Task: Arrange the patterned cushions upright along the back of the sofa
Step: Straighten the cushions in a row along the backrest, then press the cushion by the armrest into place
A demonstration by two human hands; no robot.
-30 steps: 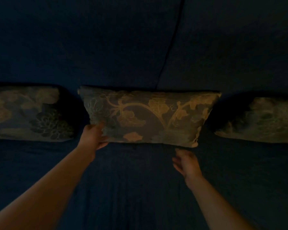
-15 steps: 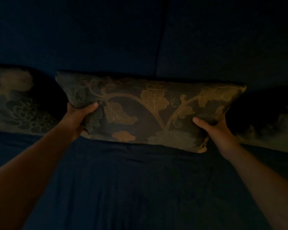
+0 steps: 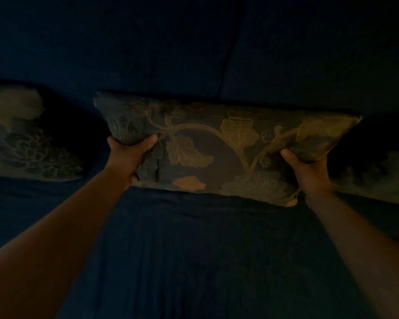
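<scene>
Dim light; dark blue fabric sofa (image 3: 194,261) filled the view, seat bare in front, back seam above. Oblong leaf-patterned middle cushion (image 3: 217,148) stood on its long edge against the back. Left hand (image 3: 130,155) gripped its left end, right hand (image 3: 309,169) its right end (thumbs on the front face). Floral left cushion (image 3: 28,139) sat apart; right cushion (image 3: 382,178) just beside, blurred.
</scene>
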